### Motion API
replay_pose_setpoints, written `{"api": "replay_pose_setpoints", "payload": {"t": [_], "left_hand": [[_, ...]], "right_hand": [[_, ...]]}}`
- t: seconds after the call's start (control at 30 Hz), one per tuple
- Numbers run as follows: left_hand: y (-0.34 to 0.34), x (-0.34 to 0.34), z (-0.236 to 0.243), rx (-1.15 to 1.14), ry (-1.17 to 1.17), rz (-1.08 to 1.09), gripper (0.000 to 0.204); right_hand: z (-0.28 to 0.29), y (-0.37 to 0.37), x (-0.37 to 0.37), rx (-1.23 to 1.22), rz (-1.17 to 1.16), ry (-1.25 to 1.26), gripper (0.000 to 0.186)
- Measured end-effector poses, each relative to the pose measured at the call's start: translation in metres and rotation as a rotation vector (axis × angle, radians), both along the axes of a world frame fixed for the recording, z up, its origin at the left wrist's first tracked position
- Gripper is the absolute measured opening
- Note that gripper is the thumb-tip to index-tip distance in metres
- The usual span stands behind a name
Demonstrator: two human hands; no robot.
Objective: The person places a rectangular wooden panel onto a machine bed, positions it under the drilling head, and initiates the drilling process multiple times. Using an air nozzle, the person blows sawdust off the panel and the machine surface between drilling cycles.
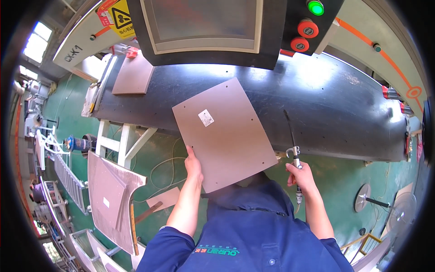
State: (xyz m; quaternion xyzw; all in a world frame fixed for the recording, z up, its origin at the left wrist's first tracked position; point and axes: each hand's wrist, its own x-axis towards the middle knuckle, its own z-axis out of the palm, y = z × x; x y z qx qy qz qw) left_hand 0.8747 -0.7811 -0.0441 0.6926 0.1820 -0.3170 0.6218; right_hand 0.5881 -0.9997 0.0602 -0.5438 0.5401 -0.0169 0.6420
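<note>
A flat grey-brown board (229,140) with small holes near its edges and a white label (205,118) is tilted in front of me. My left hand (194,167) grips its lower left edge, the thumb lying on the face and the other fingers hidden behind it. On the other side, my right hand (302,177) is closed round an air blow gun (296,158). The gun's long dark nozzle points up and away over the black worktable (326,122), apart from the board. A thin hose leaves its lower end.
Grey-brown panels (133,75) lie at the table's far left. A control screen (204,22) overhangs the far side, with red buttons (308,29) and a lit green one (315,7). More boards (106,186) rest on a stand at left. A round-based stand (362,197) is at right.
</note>
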Motion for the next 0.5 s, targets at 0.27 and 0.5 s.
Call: {"api": "replay_pose_setpoints", "payload": {"t": [0.27,0.5], "left_hand": [[0.052,-0.123,0.02,-0.244,0.027,0.206,0.08],[0.065,-0.239,-0.001,-0.566,-0.154,0.464,0.078]], "right_hand": [[-0.016,-0.066,-0.051,0.039,0.193,-0.08,0.024],[-0.036,-0.101,-0.062,0.005,0.487,-0.105,0.022]]}}
